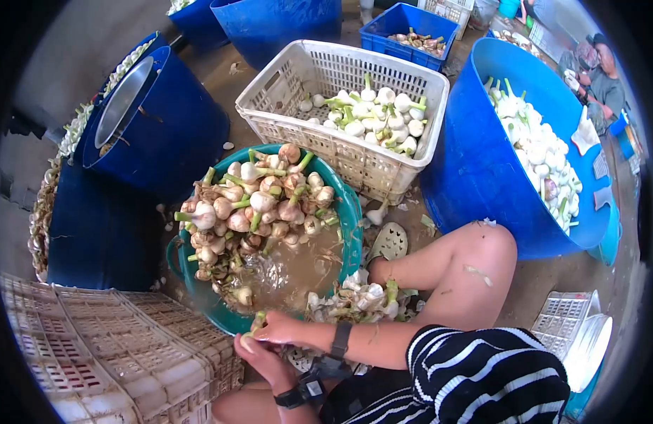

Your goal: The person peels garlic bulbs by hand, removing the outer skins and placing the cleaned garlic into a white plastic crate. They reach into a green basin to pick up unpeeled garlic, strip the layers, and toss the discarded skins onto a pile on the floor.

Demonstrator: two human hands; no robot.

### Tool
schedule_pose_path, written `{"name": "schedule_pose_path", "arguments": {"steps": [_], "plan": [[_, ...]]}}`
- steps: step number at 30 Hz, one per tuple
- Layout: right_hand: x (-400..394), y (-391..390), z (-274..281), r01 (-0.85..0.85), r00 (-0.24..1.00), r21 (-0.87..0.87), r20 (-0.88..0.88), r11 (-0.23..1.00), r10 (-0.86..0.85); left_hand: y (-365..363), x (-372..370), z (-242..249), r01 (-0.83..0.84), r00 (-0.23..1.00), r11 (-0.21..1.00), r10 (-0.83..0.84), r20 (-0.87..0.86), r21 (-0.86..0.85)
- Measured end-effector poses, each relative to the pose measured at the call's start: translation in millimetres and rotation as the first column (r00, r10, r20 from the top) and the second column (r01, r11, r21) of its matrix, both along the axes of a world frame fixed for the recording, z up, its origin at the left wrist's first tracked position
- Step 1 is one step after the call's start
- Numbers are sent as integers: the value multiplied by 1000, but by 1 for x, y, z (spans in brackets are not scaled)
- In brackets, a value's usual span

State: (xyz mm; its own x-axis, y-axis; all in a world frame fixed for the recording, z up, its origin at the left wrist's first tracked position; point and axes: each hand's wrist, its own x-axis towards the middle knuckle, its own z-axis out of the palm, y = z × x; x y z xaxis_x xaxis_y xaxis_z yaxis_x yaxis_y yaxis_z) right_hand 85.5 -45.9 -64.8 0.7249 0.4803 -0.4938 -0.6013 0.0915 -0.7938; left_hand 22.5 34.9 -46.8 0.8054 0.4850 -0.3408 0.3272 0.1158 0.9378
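Note:
Close together at the near rim of a green tub (357, 237), my two hands are closed around a garlic bulb (248, 344) with a short green stem. My left hand (265, 364) holds it from below. From above, my right hand (284, 328) grips near the stem; the fingers partly hide the bulb. Inside the tub, unpeeled garlic bulbs (263, 201) are heaped at the far side above muddy water (291, 272). Peeled-off skins and stem scraps (358, 300) lie between the tub and my leg.
Beyond the tub stands a white crate (326, 145) with cleaned garlic. A large blue barrel (475, 191) of white garlic is at right, more blue barrels (178, 106) at left. Stacked crates (128, 353) flank me at lower left. Another person (600, 81) sits at far right.

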Motion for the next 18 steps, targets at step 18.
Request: {"name": "schedule_pose_path", "arguments": {"steps": [18], "plan": [[-24, -59, 17, 248, 876, -51, 439, 967, -201, -40, -7, 31, 259, 934, 908, -322, 153, 330]]}}
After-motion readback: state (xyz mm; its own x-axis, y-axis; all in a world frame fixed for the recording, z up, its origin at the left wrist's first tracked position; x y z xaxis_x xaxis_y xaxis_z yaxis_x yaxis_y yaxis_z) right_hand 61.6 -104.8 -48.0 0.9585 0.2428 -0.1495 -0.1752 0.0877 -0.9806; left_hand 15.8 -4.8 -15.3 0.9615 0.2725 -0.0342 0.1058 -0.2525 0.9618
